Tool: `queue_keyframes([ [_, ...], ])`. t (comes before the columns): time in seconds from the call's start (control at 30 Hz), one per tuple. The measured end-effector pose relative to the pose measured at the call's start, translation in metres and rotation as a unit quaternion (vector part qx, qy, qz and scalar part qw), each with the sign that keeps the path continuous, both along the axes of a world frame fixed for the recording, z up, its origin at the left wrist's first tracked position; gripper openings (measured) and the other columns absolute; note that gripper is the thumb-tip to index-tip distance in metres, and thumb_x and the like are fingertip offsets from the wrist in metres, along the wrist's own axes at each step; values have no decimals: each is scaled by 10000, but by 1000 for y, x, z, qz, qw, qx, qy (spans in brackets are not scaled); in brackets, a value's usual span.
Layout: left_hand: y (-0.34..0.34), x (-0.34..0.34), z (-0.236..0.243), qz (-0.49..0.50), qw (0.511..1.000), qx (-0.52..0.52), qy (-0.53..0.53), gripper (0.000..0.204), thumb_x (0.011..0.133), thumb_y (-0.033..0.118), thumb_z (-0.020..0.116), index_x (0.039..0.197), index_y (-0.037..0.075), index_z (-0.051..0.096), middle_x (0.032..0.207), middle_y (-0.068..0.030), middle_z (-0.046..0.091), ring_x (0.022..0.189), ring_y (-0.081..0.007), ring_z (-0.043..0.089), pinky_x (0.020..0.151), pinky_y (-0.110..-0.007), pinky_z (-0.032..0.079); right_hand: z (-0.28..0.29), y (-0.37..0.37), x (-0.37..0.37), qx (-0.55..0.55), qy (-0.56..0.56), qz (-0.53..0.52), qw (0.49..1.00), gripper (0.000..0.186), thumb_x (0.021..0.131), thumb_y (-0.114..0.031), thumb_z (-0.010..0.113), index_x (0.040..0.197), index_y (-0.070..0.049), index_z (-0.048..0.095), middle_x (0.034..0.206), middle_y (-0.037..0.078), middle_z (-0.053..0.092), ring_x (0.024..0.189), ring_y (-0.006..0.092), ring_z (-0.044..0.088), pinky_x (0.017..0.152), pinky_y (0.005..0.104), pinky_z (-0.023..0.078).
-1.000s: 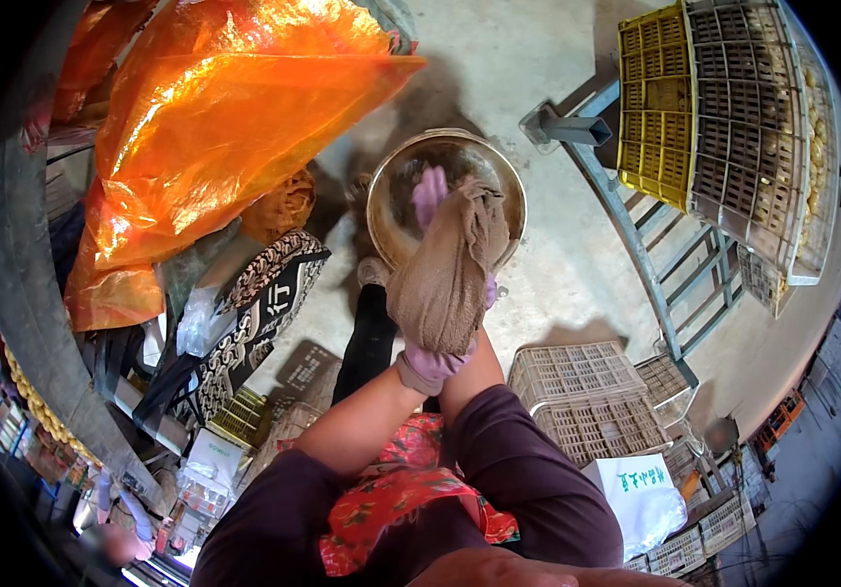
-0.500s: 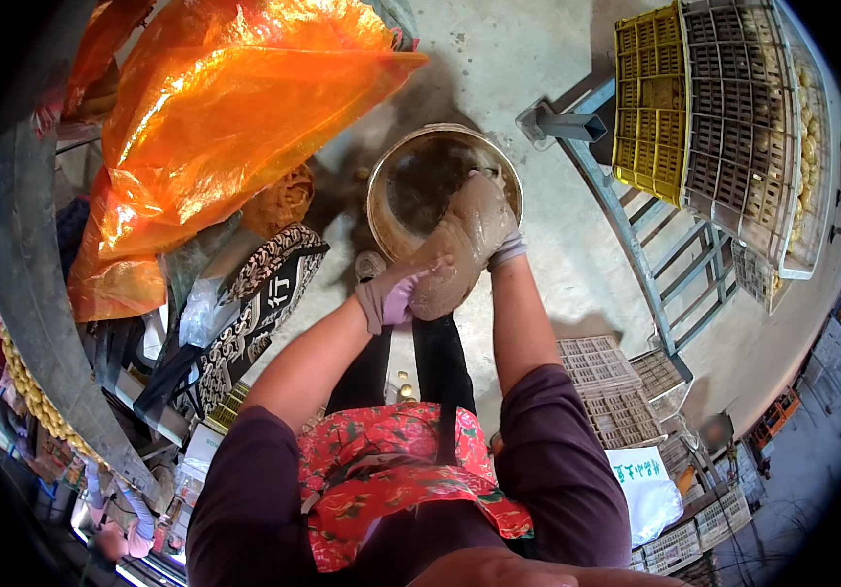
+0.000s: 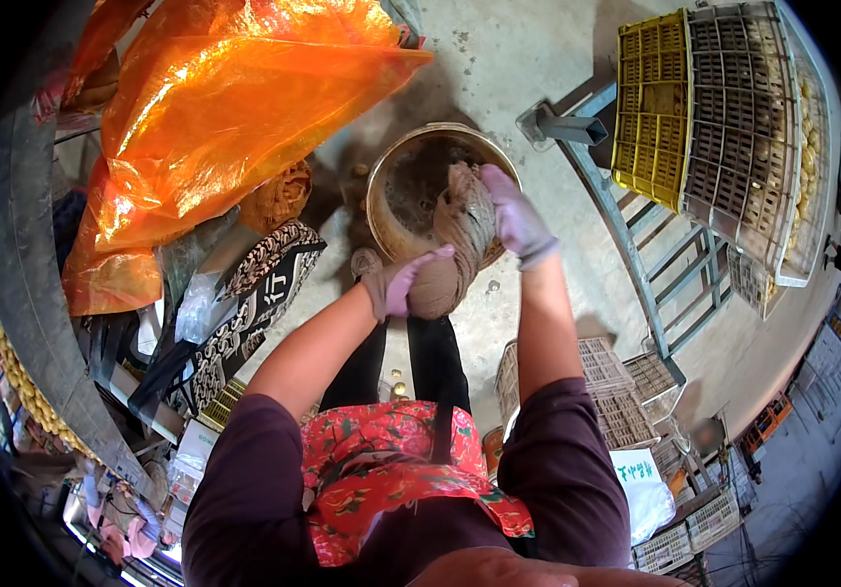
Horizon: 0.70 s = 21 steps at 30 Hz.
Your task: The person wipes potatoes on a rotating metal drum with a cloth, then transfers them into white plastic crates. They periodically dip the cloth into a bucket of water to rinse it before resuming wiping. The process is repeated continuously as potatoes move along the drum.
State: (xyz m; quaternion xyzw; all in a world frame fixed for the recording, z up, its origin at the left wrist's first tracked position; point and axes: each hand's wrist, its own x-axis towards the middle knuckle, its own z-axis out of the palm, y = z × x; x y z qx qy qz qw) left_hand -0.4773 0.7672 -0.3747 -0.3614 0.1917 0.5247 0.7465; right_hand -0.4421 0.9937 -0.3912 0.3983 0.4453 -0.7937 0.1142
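Note:
A wet grey-brown cloth [image 3: 461,225], bunched into a twisted roll, hangs over a round metal basin [image 3: 508,161] on the floor. Dark, murky water shows inside the basin. My left hand [image 3: 409,282], in a pale purple glove, is closed round the near end of the cloth. My right hand [image 3: 518,217], gloved alike, grips its far end from the right side, above the basin's rim. Parts of the fingers are hidden behind the cloth.
A shiny orange plastic sheet [image 3: 234,127] spreads at the upper left, by a black-and-white patterned bag [image 3: 278,284]. Stacked yellow crates [image 3: 650,108] stand on a metal frame [image 3: 616,225] at the right. Grey crates [image 3: 611,391] lie lower right.
The cloth is now narrower and more tightly twisted. My right hand has turned and come to the cloth's outer right side; my left hand stays nearly in place.

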Motion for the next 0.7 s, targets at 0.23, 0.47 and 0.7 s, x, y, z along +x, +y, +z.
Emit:
queue_keyframes([
  [0.23,27,12,95,307,857,280,-304,797,864,724,405,1351,94,462,1153,-239,588,824,-382,633,577,-412,533,17,-52,4,-247,161,-325,899,713,980,-559,406,1459,-33,365,1466,176,426,1335,339,428,1127,468,331],
  [0.47,35,44,109,415,750,331,-394,758,750,543,735,1277,61,478,1064,-92,542,722,-101,466,635,-251,444,69,-87,-44,-412,482,-444,633,646,918,-582,527,1461,-257,397,1480,135,382,1370,312,356,1074,565,356],
  [0.7,26,2,126,464,839,151,-242,777,819,562,673,1445,187,406,1312,-161,481,897,-233,553,793,-408,498,53,-34,-1,-153,371,-193,895,817,826,-586,667,1422,-105,383,1257,107,513,1130,236,504,1026,411,412],
])
